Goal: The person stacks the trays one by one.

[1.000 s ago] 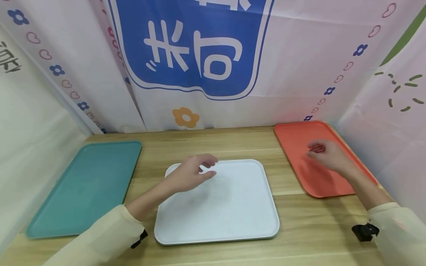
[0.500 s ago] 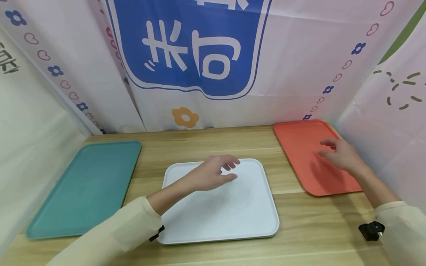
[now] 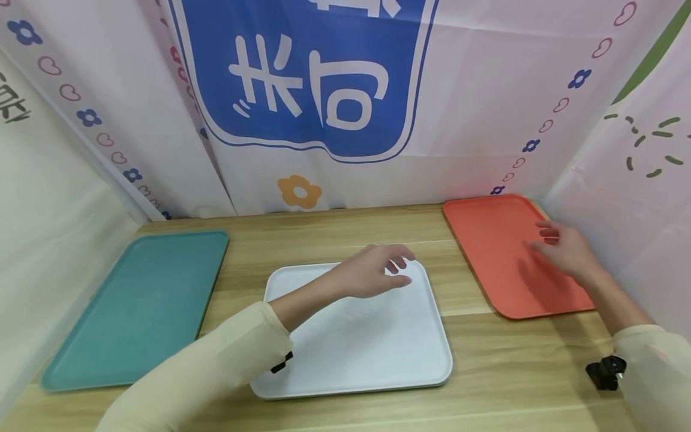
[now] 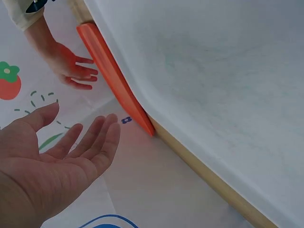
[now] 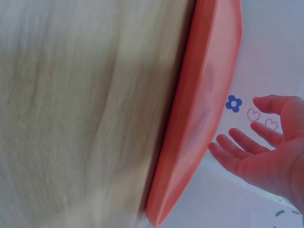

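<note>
Over the far part of the white tray (image 3: 356, 354) hovers my left hand (image 3: 372, 271), fingers loosely bent and apart from the thumb, with nothing in them. The left wrist view shows that same hand (image 4: 66, 161) with its palm bare beside the tray's edge. My right hand (image 3: 567, 249) hangs above the right side of the red tray (image 3: 486, 240), its shadow falling on the tray. In the right wrist view its fingers (image 5: 237, 147) spread loosely and hold nothing. Both trays show bare surfaces.
A teal tray (image 3: 146, 300) lies on the left of the wooden table (image 3: 335, 231). White printed cloth (image 3: 464, 120) stands behind the table and along both sides. A small black device (image 3: 606, 372) sits at the right sleeve.
My left hand has moved to the right across the white tray. The right hand has shifted a little to the right over the red tray. The trays stay in place.
</note>
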`<state>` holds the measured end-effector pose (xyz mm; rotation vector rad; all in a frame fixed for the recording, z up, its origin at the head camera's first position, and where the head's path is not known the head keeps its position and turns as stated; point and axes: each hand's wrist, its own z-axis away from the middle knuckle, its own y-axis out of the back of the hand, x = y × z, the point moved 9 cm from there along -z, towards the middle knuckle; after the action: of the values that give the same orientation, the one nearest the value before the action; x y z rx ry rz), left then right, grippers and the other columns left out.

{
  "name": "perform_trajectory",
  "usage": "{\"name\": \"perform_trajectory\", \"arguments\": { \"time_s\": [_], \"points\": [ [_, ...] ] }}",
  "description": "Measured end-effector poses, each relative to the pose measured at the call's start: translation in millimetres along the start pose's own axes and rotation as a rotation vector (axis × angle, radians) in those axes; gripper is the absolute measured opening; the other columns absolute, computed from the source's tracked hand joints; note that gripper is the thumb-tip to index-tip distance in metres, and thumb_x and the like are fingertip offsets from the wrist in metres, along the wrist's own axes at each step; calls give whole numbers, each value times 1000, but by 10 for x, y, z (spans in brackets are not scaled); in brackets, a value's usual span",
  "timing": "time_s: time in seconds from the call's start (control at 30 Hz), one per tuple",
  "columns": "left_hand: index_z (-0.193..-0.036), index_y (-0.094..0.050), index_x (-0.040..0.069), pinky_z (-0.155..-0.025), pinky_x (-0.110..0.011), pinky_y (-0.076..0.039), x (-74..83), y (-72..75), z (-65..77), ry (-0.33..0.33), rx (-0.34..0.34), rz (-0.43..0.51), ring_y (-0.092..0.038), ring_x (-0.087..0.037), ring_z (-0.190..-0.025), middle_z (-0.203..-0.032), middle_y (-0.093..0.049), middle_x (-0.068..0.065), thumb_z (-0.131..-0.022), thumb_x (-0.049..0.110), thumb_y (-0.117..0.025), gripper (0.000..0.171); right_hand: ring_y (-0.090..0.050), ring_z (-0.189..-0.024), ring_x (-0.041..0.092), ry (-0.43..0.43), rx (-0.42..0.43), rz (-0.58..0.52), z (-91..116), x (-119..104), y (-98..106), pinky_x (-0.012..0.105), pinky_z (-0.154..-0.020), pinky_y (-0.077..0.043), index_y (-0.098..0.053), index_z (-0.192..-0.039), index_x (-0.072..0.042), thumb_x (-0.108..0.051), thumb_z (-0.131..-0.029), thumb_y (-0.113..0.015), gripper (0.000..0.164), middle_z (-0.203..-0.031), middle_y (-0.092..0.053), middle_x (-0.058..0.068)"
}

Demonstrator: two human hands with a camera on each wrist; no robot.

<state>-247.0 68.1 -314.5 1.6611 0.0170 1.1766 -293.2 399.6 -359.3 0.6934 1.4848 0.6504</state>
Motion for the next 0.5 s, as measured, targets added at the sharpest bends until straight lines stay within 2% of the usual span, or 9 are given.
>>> {"name": "perform_trajectory", "arguments": {
  "time_s": [0.2,0.5],
  "points": [
    [-128,-55,7,-81,-20,-50,114,-60,-139,-23,-17,18,-62,-16,-100,-115,-63,-11,-91,18,-63,39,-39,-118,56,3,43,14,7,36,73,64,-93,-37,-38,-134,13,-21,-95,-55,55,-126,-42,40],
    [-127,-55,6,-79,-18,-50,168,-126,-308,-28,-28,26,-63,-15,-97,-112,-64,-10,-91,17,-63,39,-39,-117,54,-3,60,90,6,123,154,64,-92,-36,-39,-133,14,-25,-96,-53,55,-128,-41,40]
  ]
}}
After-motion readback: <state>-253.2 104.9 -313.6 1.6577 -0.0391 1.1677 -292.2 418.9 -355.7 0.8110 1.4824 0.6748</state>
